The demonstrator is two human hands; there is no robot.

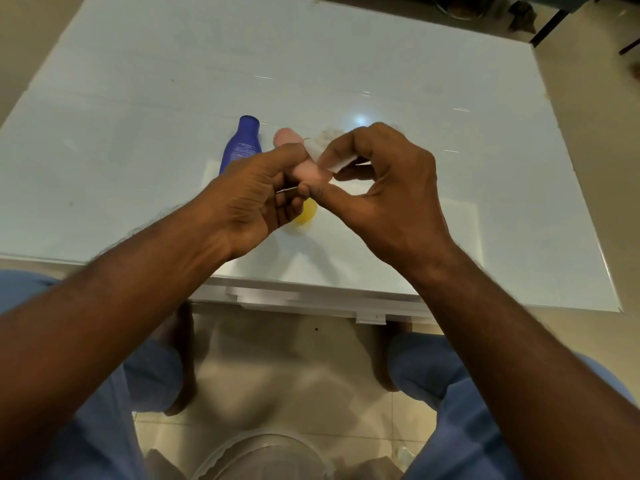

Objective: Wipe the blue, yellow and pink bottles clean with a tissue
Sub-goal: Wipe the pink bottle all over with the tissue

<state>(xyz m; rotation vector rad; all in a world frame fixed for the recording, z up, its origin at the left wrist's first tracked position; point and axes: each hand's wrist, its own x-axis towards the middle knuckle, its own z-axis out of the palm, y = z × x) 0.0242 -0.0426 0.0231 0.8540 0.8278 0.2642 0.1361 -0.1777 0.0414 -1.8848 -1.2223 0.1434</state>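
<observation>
My left hand grips the pink bottle above the table, its far end sticking out past my fingers. With my right hand I pinch a folded white tissue against the bottle's side. The blue bottle lies on the table just left of and beyond my left hand. Only a small part of the yellow bottle shows, under my left hand's fingers; the rest is hidden.
The white glossy table runs wide on both sides, its near edge close to my knees. A clear plastic container sits on the tiled floor between my legs. Dark furniture legs stand beyond the far right corner.
</observation>
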